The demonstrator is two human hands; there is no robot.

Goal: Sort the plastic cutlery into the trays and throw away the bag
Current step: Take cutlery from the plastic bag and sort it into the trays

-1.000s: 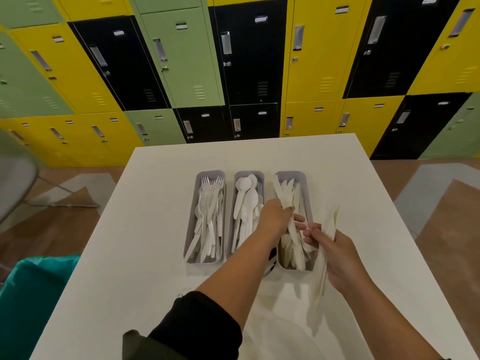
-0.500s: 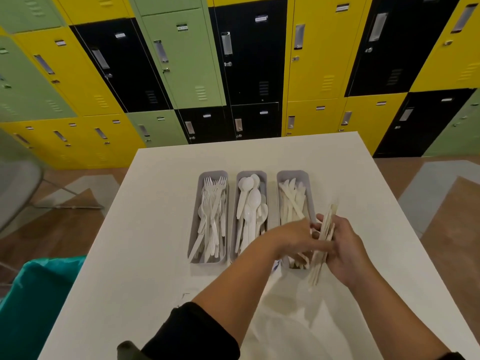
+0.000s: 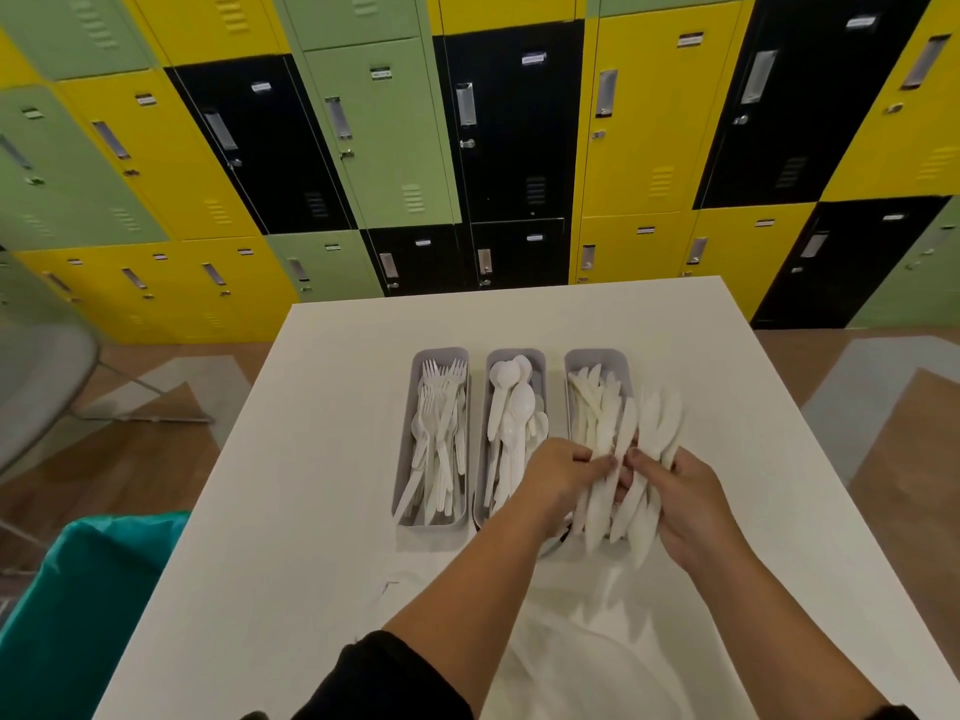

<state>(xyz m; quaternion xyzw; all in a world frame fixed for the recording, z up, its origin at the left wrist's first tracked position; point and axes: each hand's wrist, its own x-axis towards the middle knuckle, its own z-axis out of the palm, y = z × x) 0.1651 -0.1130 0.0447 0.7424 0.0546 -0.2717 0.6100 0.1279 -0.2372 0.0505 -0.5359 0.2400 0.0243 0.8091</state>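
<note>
Knife sorting is in hand. Both hands, left hand (image 3: 558, 472) and right hand (image 3: 685, 498), grip the knives (image 3: 631, 459) over the right tray (image 3: 597, 361), mid-desk. Next: lower them in; bag (image 3: 587, 662) waits at the near edge.

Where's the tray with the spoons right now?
In the head view, the spoon tray sits mid-table, the middle of three, between the fork tray on its left and the knife tray on its right.

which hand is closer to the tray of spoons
Left. The left hand lies over the near end of the spoon tray; the right hand sits beyond the knife tray, gripping knives.
</note>
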